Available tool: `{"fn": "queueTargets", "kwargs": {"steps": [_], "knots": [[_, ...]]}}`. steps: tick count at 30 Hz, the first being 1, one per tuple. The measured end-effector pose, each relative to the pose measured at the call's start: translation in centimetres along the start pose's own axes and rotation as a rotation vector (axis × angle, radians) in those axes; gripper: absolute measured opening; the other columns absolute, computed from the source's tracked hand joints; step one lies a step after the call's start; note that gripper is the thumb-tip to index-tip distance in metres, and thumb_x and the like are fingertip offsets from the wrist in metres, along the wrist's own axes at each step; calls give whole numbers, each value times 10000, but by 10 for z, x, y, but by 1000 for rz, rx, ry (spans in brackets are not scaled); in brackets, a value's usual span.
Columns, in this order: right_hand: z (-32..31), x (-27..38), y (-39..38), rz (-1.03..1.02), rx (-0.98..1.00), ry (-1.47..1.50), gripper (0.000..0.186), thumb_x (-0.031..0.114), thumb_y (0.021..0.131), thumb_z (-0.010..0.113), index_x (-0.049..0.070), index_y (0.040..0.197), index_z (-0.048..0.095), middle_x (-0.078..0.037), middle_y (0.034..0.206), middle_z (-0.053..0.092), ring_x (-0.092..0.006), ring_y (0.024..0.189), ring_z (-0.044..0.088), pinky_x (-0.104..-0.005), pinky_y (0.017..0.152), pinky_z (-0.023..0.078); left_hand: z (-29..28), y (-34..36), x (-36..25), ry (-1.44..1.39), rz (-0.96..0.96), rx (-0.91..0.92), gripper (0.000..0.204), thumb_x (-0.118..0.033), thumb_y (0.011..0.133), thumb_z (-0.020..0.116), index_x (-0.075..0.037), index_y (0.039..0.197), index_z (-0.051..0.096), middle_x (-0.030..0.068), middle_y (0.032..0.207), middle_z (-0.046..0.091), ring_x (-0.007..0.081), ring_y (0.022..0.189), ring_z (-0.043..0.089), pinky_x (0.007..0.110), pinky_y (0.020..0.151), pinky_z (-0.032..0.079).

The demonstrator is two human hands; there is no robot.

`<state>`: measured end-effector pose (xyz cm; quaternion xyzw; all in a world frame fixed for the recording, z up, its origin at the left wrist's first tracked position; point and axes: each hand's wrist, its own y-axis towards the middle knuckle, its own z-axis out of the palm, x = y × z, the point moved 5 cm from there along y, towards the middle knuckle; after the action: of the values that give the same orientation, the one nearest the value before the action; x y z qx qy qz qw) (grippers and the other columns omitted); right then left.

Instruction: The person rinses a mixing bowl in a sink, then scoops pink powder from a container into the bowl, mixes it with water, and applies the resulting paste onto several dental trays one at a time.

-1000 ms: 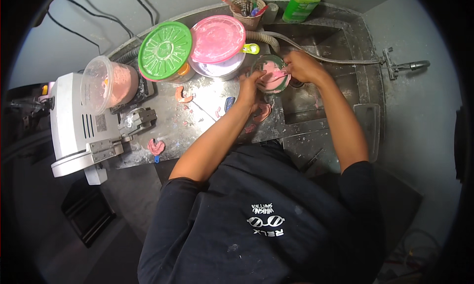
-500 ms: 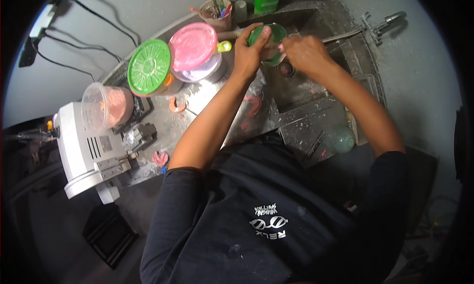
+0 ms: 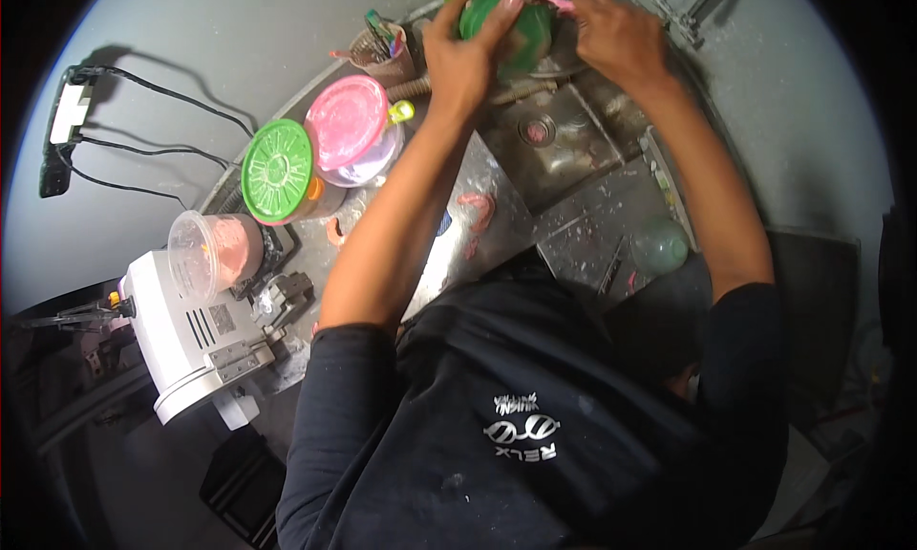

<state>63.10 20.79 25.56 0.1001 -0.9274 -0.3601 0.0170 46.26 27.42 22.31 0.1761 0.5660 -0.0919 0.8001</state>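
Above the far end of the sink, my left hand (image 3: 463,67) grips a green mixing bowl (image 3: 506,36), its thumb pressed on the side. My right hand (image 3: 621,43) is closed on a slim pink tool (image 3: 552,1) whose tip reaches to the bowl's rim. The tool's working end and the inside of the bowl cannot be made out. Below both hands lies the metal sink (image 3: 573,172), with pink residue in its drain (image 3: 536,131).
Left of my forearm stand tubs with a pink lid (image 3: 346,120) and a green lid (image 3: 277,171), and a clear tub of pink powder (image 3: 232,252). A white machine (image 3: 196,330) sits nearer. A pale green bowl (image 3: 659,245) and a tool cup (image 3: 382,58) are around the sink.
The view has shifted, so the counter sits lower and further left. Both hands have moved up and away with the bowl, and the pink tool now shows more clearly at its rim.
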Motion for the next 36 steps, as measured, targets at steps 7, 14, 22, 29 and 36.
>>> {"fn": "queueTargets", "kwargs": {"steps": [7,14,22,29,36], "knots": [[97,8,-81,729,791,736,255,139,904,516,-22,826,697,-205,754,669,-179,623,623,-298,453,448,-6,-27,43,102,239,-74,535,-425,844,707,-69,1218,566,151,1185,525,252,1063,533,363,958,416],[45,3,-47,365,872,248,344,286,958,567,-25,894,697,-203,793,695,-264,655,665,-404,575,504,-25,-25,78,-254,-277,67,440,-306,869,623,-75,1206,458,99,1111,563,204,978,569,332,835,463],[0,36,-14,254,533,23,172,198,883,583,59,924,675,-162,900,665,-335,846,665,-453,748,512,3,0,56,-349,-179,165,456,-285,841,653,-66,1216,515,72,922,617,153,724,599,232,549,437],[4,39,-11,211,500,-38,207,210,890,562,44,879,685,-178,798,678,-337,702,687,-467,651,535,3,4,20,-62,93,75,459,-222,754,725,-50,1149,567,84,977,598,154,814,580,255,669,478],[6,22,-25,156,407,-39,209,223,874,564,57,764,627,-139,715,661,-320,613,666,-431,566,528,9,1,7,61,212,88,464,-190,730,746,-33,1135,583,95,983,612,185,877,606,297,774,501]]}}
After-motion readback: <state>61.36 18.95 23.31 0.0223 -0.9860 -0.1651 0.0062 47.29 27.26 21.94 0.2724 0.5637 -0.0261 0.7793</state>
